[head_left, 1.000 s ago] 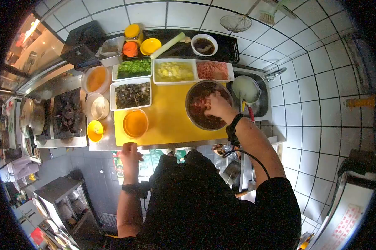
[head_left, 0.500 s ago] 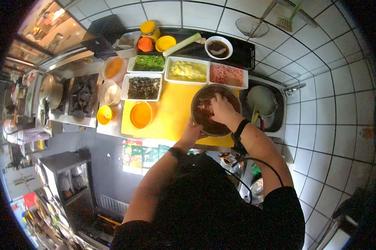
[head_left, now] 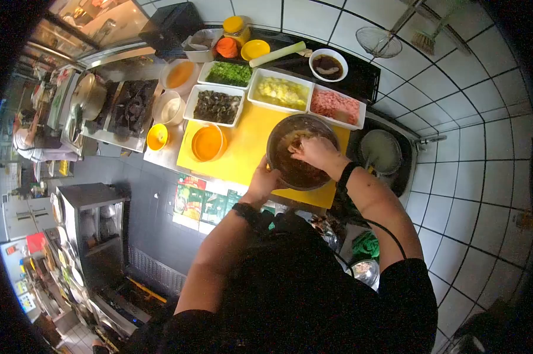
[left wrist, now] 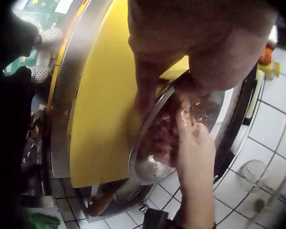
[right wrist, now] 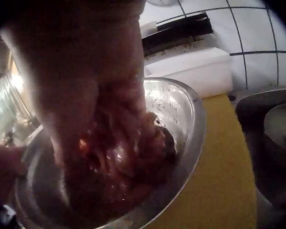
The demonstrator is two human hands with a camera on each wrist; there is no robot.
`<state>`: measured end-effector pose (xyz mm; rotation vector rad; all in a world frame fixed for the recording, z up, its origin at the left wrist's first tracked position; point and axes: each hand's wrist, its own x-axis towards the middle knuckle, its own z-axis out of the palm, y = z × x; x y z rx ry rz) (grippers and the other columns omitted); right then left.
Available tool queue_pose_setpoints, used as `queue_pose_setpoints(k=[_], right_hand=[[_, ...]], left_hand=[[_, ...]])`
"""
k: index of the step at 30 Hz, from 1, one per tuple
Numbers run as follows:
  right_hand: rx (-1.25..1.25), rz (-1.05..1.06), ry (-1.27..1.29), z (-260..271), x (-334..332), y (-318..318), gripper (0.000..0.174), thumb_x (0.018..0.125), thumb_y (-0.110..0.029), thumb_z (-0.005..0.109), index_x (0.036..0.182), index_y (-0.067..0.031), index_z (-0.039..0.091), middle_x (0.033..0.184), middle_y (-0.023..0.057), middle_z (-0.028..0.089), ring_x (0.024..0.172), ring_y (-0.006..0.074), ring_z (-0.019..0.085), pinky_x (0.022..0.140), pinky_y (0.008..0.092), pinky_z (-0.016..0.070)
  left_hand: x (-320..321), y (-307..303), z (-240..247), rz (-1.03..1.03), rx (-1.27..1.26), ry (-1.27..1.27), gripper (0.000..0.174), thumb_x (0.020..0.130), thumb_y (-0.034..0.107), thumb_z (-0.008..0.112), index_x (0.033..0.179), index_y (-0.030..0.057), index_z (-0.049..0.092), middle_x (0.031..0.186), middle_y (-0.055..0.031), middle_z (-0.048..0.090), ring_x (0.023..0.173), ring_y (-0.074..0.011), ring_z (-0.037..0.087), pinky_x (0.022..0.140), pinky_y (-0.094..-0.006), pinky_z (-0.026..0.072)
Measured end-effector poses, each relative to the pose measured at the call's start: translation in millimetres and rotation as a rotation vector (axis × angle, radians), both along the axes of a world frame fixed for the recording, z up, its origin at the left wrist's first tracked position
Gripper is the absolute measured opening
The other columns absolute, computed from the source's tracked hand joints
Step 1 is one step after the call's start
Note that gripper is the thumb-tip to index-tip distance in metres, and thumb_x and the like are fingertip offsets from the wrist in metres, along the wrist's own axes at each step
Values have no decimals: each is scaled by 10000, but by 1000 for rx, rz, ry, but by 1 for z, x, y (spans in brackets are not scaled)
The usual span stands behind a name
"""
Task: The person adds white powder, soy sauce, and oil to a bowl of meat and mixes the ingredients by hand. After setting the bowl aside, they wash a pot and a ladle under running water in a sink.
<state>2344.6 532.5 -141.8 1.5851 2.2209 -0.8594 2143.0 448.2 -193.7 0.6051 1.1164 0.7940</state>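
A round metal bowl [head_left: 304, 182] stands at the right part of the yellow cutting board [head_left: 248, 133]. Reddish wet meat [right wrist: 126, 164] lies in it, glistening in the right wrist view. My left hand [head_left: 263, 182] grips the bowl's near left rim, thumb and fingers on either side of the wall [left wrist: 150, 117]. Inside the bowl my right hand [head_left: 316, 154] has its fingers curled into the meat; some pieces show between them in the right wrist view, and the fingertips are partly hidden.
Behind are white trays of greens [head_left: 228, 74], yellow pieces [head_left: 281, 93], diced pink meat [head_left: 335, 107] and dark pieces [head_left: 217, 107]. An orange-filled bowl [head_left: 208, 143] stands left on the board. A sink with a pot [head_left: 381, 151] is at right, a stove [head_left: 130, 106] at left.
My left hand has come up from beside the board's front edge to the bowl's rim and grips it. My right hand has shifted within the bowl. The head view has turned.
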Motion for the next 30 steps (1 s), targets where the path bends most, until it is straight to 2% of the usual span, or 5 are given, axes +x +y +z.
queue_pose_setpoints(k=[4, 13, 17, 21, 30], right_hand=[[372, 443, -34, -17, 12, -24, 864, 849, -248, 715, 1539, -77, 225, 1452, 375, 288, 1176, 488, 536, 936, 488, 493], [101, 141, 254, -36, -17, -1, 327, 928, -271, 522, 813, 5, 654, 786, 171, 670, 885, 315, 681, 796, 420, 533], [223, -14, 60, 9, -48, -3, 379, 865, -393, 642, 926, -27, 721, 1084, 239, 663, 1043, 398, 632, 892, 482, 511], [422, 271, 163, -33, -53, -13, 543, 821, -289, 708, 1302, -95, 548, 1561, 206, 284, 1271, 506, 448, 1003, 593, 443], [145, 82, -59, -46, -47, 16, 296, 932, -172, 549, 1138, 33, 604, 1119, 278, 625, 988, 393, 633, 824, 478, 527]], left_hand=[[-20, 6, 8, -3, -71, -29, 585, 920, -65, 468, 1455, 118, 318, 1256, -175, 596, 966, -329, 689, 775, -453, 632], [-25, 0, 10, 12, -30, -28, 538, 923, -61, 484, 1424, 86, 359, 1284, -171, 570, 1004, -335, 678, 786, -457, 632], [-33, 9, -5, 12, -23, -56, 535, 911, -68, 493, 1416, 61, 371, 1274, -180, 571, 989, -329, 680, 790, -462, 631], [-43, 20, -13, -9, 19, 34, 573, 920, -54, 517, 1456, 52, 345, 1048, -167, 681, 892, -265, 704, 696, -374, 617], [-73, 40, -9, -146, 98, 64, 661, 900, 7, 584, 1499, 27, 305, 996, -227, 675, 793, -272, 711, 643, -356, 613]])
